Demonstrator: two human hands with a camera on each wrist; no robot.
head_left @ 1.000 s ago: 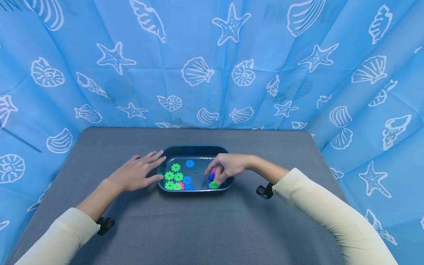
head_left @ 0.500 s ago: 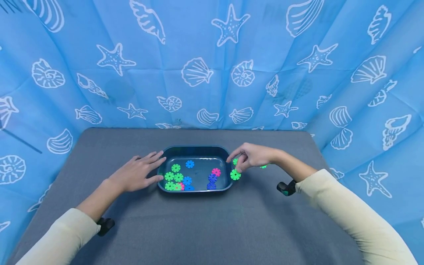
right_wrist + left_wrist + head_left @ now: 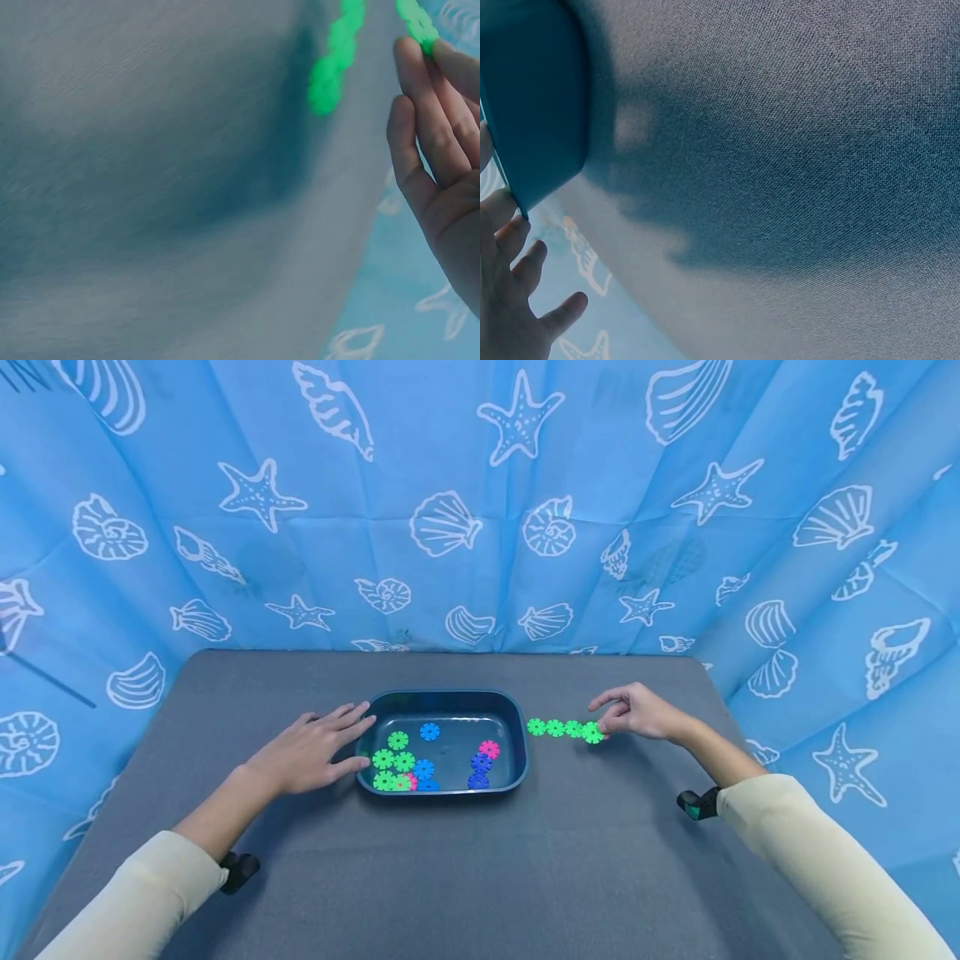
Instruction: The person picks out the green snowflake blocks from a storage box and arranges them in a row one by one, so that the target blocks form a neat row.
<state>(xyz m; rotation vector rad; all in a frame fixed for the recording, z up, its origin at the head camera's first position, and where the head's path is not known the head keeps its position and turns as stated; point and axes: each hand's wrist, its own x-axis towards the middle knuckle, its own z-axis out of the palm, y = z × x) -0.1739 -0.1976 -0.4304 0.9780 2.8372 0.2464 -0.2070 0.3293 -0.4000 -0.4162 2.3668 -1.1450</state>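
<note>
My right hand point(image 3: 643, 713) pinches a green notched plastic disc point(image 3: 592, 732) between thumb and fingertips, right of the tray. The held disc point(image 3: 420, 28) also shows in the right wrist view, above the grey cloth. A row of green discs point(image 3: 555, 728) lies on the table, running from the tray toward that hand; the held disc overlaps its right end in the head view. My left hand point(image 3: 318, 747) rests with spread, straight fingers on the left rim of the dark blue tray point(image 3: 450, 794). In the left wrist view its fingertips point(image 3: 514, 232) touch the tray's edge.
Inside the tray, green discs point(image 3: 393, 760) lie at the left with blue discs point(image 3: 423, 768) beside them. A pink disc point(image 3: 489, 749) and dark blue discs point(image 3: 481, 763) sit at its right. Behind the grey table point(image 3: 480, 877) hangs a blue seashell-print curtain point(image 3: 480, 527).
My right hand has lifted a green disc out of the tray's right side and carried it right, to the end of the green row. My left hand has stayed on the rim.
</note>
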